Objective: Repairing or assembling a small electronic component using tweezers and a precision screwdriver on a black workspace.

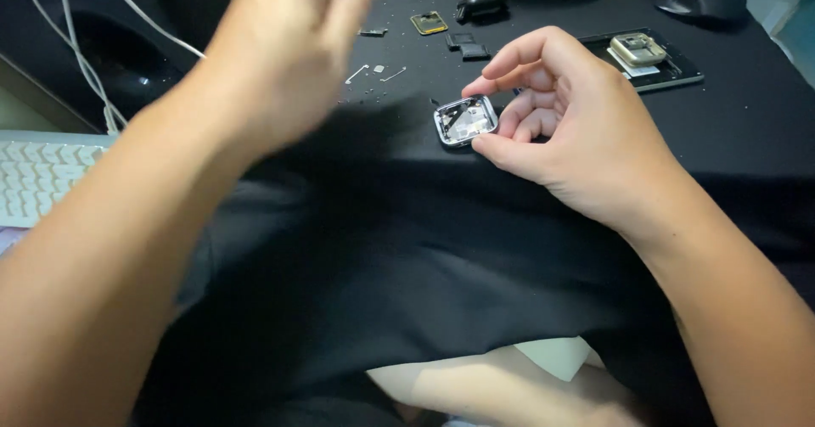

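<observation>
The right hand (564, 126) holds a small square metal watch case (464, 120) at its right edge; the thumb presses from below and the index finger curves over the top, so the fingers are closed on the case. The case is open on its upper side and some small parts show inside it, but they are too small to tell apart. It rests low over the black cloth (407, 249) that covers the work surface, near the middle of the view. The left hand (289, 45) is raised above the cloth, to the left of the case and well apart from it. It is blurred, and I cannot tell if its fingers are together or apart; something small and pale shows at its fingertips near the top edge, but it is not clear. Behind the case, on the cloth, lie several small parts: thin metal brackets (373, 73), dark square pieces (469, 47) and a small square frame with a yellow border (429, 23). At the right a dark tray (679, 69) carries a light metal block (638, 48). A white keyboard (38, 176) lies at the left edge, with white cables (72, 49) above it.
</observation>
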